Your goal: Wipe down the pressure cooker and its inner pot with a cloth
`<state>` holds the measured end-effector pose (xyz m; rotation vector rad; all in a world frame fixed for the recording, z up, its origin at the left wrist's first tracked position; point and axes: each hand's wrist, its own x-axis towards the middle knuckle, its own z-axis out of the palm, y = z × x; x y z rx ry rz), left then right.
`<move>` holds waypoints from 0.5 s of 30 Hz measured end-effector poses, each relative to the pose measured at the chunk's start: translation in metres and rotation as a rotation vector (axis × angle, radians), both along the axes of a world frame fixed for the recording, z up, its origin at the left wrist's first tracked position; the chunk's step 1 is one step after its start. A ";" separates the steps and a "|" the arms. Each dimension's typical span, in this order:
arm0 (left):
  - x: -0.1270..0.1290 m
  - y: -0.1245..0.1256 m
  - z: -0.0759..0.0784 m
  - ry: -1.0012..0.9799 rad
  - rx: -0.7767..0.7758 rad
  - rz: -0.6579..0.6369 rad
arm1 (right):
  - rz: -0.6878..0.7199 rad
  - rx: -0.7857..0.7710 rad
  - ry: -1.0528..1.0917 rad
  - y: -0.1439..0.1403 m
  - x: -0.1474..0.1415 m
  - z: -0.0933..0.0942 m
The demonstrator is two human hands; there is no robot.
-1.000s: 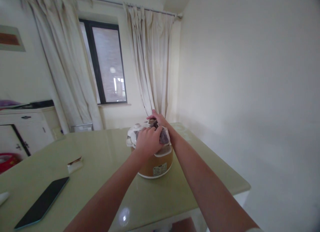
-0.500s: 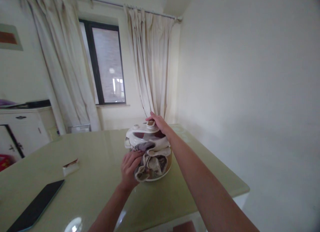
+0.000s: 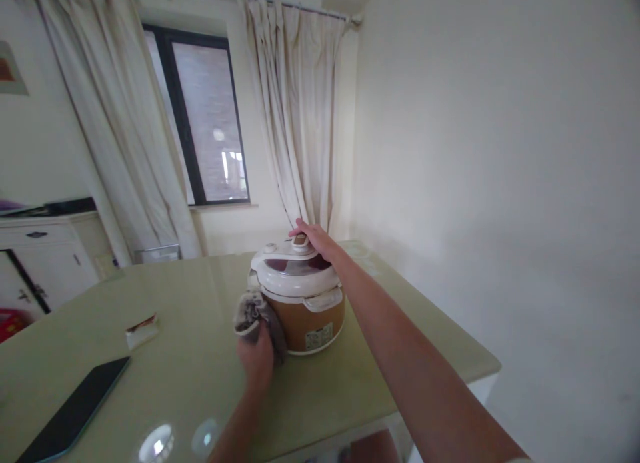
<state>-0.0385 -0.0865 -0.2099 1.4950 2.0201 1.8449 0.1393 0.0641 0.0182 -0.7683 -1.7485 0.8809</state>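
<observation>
An electric pressure cooker (image 3: 300,316) with a white lid and a brown-gold body stands on the table, a small label low on its near side. My right hand (image 3: 317,240) is on top, holding the lid by its handle; part of the fingers is hidden behind the handle. At the cooker's left side, my left hand (image 3: 257,360) grips a bunched grey and white cloth (image 3: 253,314). The cloth rests against the brown body, and some of it hangs down beside my fingers.
The pale green tabletop (image 3: 190,303) has a glossy surface. A dark flat tablet-like object (image 3: 75,410) and a small white packet (image 3: 142,331) lie to the left. A white wall (image 3: 475,183) rises on the right, with curtains (image 3: 305,116) behind.
My left hand has carried the cloth from the cooker's front round to its left side, uncovering the body and label. My right hand stays on the lid.
</observation>
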 end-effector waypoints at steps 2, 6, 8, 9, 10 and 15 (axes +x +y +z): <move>0.026 -0.015 -0.002 0.055 0.132 0.085 | 0.000 0.002 -0.008 0.000 0.000 0.000; 0.064 -0.035 -0.003 0.467 0.358 0.093 | -0.003 0.016 -0.033 0.001 0.000 0.001; 0.068 -0.037 0.000 0.670 0.430 0.049 | -0.007 0.022 -0.042 0.001 0.000 0.001; 0.067 -0.036 0.002 0.747 0.462 0.018 | -0.008 0.020 -0.042 0.000 0.000 0.001; 0.065 -0.035 0.005 0.802 0.489 -0.013 | -0.008 0.016 -0.040 0.000 0.000 0.001; 0.057 -0.034 0.013 0.875 0.527 -0.098 | -0.017 0.029 -0.042 -0.001 0.000 0.001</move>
